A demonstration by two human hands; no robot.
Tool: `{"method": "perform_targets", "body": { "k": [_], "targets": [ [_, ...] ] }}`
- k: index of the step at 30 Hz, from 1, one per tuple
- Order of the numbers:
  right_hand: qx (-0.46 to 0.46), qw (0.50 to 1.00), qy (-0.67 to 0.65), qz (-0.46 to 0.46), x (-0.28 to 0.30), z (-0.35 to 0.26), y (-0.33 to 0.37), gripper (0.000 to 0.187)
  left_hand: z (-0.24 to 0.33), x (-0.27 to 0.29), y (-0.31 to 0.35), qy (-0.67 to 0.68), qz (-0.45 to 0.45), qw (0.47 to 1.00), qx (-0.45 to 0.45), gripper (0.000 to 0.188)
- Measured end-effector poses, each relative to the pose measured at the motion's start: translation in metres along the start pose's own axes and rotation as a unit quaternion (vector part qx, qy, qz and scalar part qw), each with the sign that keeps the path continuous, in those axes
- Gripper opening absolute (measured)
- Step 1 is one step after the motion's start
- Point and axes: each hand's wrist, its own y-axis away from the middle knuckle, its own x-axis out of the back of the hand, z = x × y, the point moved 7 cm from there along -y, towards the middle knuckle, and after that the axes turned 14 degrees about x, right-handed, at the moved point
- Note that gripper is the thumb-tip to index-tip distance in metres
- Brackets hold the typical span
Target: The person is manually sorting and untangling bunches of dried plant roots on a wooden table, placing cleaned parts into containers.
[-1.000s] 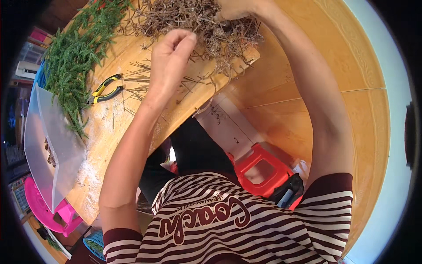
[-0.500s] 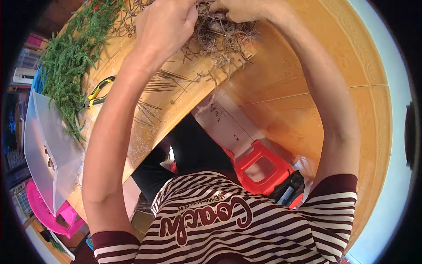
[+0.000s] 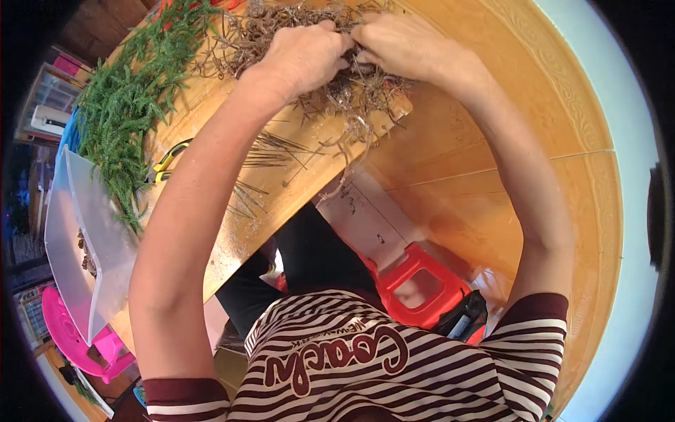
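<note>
A tangled heap of brown, wiry twigs with darker clumps [image 3: 351, 98] lies at the far end of the wooden table. Over this heap my left hand [image 3: 306, 56] is closed, fingertips pinched together. Facing it almost fingertip to fingertip, my right hand [image 3: 401, 46] is closed as well, its fingers curled inward. Whatever small piece lies between the fingers is hidden. Loose thin brown stems [image 3: 274, 151] are spread on the table just nearer than the heap. Yellow-and-black pliers [image 3: 165, 165] rest left of my left forearm, which partly covers them.
Green artificial fir branches [image 3: 130, 105] line the table's left side. Nearer stands a translucent plastic bin [image 3: 88, 246] with brown bits in it. A pink stool [image 3: 67, 330] is below left. A red plastic stool [image 3: 422, 285] stands on the floor beyond the table's edge [image 3: 295, 207].
The view has shifted, so more of the twig heap shows. My hands sit lower in the picture and have come closer together. My left forearm covers more of the pliers.
</note>
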Motion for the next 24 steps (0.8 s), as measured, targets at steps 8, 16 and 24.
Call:
{"method": "perform_targets", "body": {
  "k": [8,16,24],
  "targets": [
    [-0.06,0.995,0.05,0.068,-0.001,-0.022,0.005,0.02,-0.001,-0.005,0.006,-0.009,0.067,0.997,-0.041,0.014],
    [-0.203,0.966,-0.162,0.004,-0.006,-0.009,0.013,0.026,0.003,-0.006,0.011,0.042,0.106,0.986,-0.12,0.014],
    [-0.15,0.862,-0.47,0.115,-0.039,0.009,0.039,0.029,0.014,-0.005,0.006,0.057,0.106,0.985,-0.125,0.014]
  ]
}}
